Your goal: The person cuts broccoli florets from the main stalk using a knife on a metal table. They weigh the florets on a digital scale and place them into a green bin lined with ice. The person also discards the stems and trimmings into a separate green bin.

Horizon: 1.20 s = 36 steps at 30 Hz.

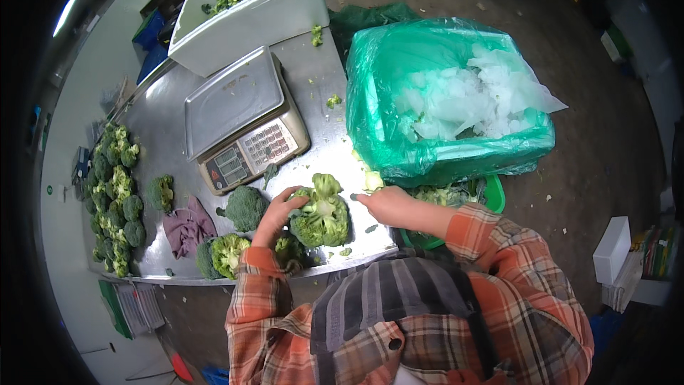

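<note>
My left hand (279,210) rests its fingers on the left side of a broccoli head (320,219), whose cut, pale stem side faces up on the steel table (160,155). To the right of that head, my right hand (382,206) is closed, with a small dark tip of something showing at its fingers; what it is cannot be told. A pale cut stem piece (373,181) lies just beyond the right hand. Left of my left hand sits a whole broccoli head (246,208). More heads (228,255) lie by the near edge, partly behind my left sleeve.
A digital scale (267,144) with a metal pan stands beyond my hands. Behind it is a white foam box (256,27) of broccoli. At right, a box lined with green plastic (374,80) holds ice, above a green crate (496,195) of trimmings. A purple cloth (188,227) and piled broccoli (115,198) lie left.
</note>
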Available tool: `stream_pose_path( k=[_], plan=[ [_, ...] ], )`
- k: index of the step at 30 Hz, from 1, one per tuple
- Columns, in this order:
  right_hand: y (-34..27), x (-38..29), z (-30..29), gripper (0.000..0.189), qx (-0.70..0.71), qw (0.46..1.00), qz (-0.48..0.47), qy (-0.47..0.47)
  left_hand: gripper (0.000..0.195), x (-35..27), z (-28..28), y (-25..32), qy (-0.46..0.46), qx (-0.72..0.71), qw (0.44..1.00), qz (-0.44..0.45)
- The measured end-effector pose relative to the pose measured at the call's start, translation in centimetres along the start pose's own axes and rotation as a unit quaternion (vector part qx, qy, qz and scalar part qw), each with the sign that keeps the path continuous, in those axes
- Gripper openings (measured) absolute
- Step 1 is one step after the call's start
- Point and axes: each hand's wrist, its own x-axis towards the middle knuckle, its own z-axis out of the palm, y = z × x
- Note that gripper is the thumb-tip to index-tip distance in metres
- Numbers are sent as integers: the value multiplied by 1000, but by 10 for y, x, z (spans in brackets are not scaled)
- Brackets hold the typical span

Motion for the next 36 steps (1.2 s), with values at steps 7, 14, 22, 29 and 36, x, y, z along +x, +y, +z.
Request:
stream_pose_path(
  k=[7,14,22,29,36],
  plan=[
    [-10,-4,-11,17,217,976,21,29,62,-33,37,-42,297,115,916,245],
    [-16,-19,10,17,211,976,40,-31,53,-42,46,-47,313,107,914,237],
    [-3,-7,6,14,75,997,-4,-25,69,-7,10,13,104,243,963,61],
    [-11,-22,-2,15,258,966,4,-4,43,-4,8,-27,185,58,966,171],
    [-7,-12,11,12,140,990,-24,-20,46,-17,16,-19,163,99,959,208]
  ],
)
